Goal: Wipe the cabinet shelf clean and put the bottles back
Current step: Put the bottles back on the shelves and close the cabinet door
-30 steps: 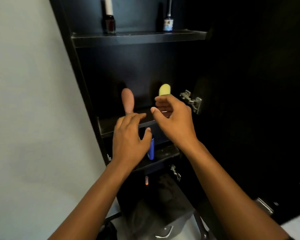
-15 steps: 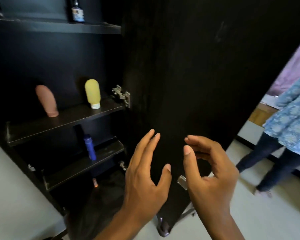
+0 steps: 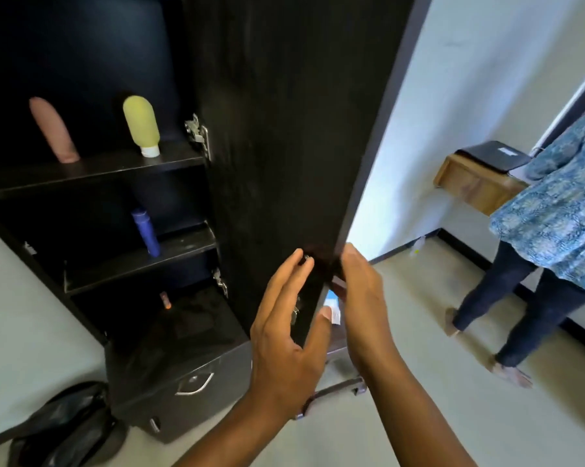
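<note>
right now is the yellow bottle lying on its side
No, the yellow bottle stands cap-down on the upper shelf, beside the pink bottle.

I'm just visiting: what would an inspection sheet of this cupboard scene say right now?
Surface: dark cabinet shelf, bare apart from two bottles.
Job's things: pink bottle and yellow bottle upright, apart; blue bottle one shelf down.
Clutter: black bag on floor; dark box below.
Hands: left hand and right hand at the cabinet door edge.
Cables: nothing seen.
Surroundings: another person, wooden table.
</note>
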The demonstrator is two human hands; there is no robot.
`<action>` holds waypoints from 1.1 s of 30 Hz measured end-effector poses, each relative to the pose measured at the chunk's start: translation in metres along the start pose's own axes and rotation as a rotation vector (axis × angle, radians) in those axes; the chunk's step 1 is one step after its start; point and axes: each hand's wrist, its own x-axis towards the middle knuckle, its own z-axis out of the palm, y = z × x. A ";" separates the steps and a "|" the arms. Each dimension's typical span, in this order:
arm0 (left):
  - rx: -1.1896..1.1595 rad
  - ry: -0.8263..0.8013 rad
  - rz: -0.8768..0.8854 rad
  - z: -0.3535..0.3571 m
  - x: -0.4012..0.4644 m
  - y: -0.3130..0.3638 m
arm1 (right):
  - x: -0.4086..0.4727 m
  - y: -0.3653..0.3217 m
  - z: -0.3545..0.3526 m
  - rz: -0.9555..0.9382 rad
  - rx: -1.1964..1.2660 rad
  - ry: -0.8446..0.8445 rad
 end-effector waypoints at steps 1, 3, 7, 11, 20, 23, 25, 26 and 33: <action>-0.003 0.031 -0.008 0.005 -0.001 0.000 | 0.002 -0.002 -0.001 0.018 0.023 -0.037; -0.015 0.095 -0.015 0.012 -0.002 0.000 | 0.006 -0.006 -0.004 0.048 0.074 -0.088; -0.059 0.161 -0.029 0.012 0.000 0.006 | 0.002 -0.008 -0.009 0.059 0.154 -0.160; -0.020 0.186 -0.026 -0.004 0.003 0.007 | -0.006 -0.007 -0.004 0.033 0.165 -0.192; 0.043 0.348 0.002 -0.086 -0.012 0.003 | -0.046 -0.006 0.051 -0.142 0.170 -0.349; 0.053 0.386 -0.023 -0.111 -0.019 0.001 | -0.057 0.001 0.076 -0.164 0.136 -0.325; 0.083 0.427 -0.034 -0.134 -0.021 -0.002 | -0.061 0.003 0.097 -0.193 0.097 -0.328; 0.099 0.448 -0.037 -0.146 -0.021 -0.004 | -0.063 0.002 0.108 -0.212 0.081 -0.337; 0.232 0.570 -0.031 -0.217 -0.011 -0.033 | -0.069 0.004 0.182 -0.236 0.037 -0.388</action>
